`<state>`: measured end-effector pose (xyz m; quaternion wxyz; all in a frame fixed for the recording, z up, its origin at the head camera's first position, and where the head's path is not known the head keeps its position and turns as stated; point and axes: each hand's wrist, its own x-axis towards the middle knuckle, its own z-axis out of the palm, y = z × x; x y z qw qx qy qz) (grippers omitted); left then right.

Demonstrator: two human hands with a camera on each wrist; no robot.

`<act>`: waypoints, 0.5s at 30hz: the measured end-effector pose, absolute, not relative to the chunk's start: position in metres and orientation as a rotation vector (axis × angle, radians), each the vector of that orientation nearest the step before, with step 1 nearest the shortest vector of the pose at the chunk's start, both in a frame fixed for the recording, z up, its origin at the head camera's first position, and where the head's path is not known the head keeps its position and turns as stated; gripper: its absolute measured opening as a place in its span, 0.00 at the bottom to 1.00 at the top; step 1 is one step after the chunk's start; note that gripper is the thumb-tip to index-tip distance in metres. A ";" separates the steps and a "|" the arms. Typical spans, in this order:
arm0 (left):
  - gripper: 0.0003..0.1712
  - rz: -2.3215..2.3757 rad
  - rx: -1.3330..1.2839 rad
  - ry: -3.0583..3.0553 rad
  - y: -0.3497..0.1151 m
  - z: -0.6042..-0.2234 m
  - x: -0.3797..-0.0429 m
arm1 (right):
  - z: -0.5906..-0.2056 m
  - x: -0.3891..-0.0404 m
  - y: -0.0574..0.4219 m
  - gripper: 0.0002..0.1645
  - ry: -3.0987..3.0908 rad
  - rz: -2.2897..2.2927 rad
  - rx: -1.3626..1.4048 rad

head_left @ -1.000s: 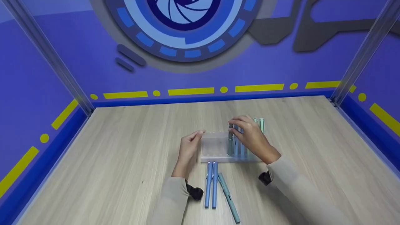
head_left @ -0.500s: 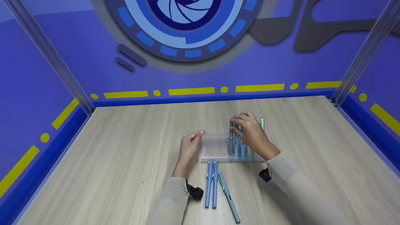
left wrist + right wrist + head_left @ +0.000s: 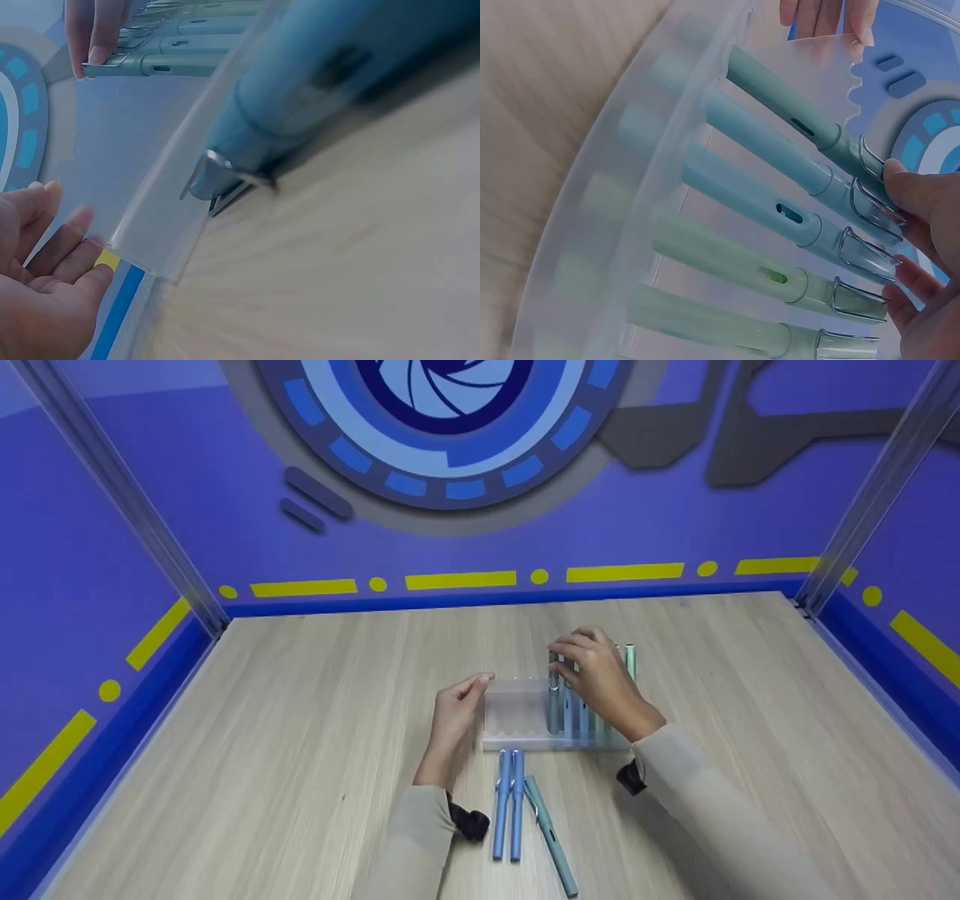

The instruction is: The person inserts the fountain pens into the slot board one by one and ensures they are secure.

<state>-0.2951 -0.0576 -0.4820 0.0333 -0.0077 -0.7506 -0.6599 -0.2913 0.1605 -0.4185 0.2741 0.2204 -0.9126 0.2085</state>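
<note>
Already got five or more pens (image 3: 739, 191) standing in the clear stand (image 3: 517, 711) | pinching the dark green pen (image 3: 553, 712) there with right hand (image 3: 604, 679) | gripping the stand's left edge with left hand (image 3: 454, 712) | probably left: two blue pens (image 3: 517, 814) and one teal pen (image 3: 553, 841), lying in front of stand | maybe in the way: black wrist camera (image 3: 469, 822), front-left of stand
</note>
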 end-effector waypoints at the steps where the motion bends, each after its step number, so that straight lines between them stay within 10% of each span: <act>1: 0.20 -2.032 -0.022 -2.312 -0.058 -0.482 -0.295 | -0.419 -0.291 0.160 0.15 -2.457 0.556 0.590; 15: 0.19 -2.004 -0.010 -2.338 -0.058 -0.484 -0.295 | -0.420 -0.289 0.160 0.18 -2.446 0.495 0.613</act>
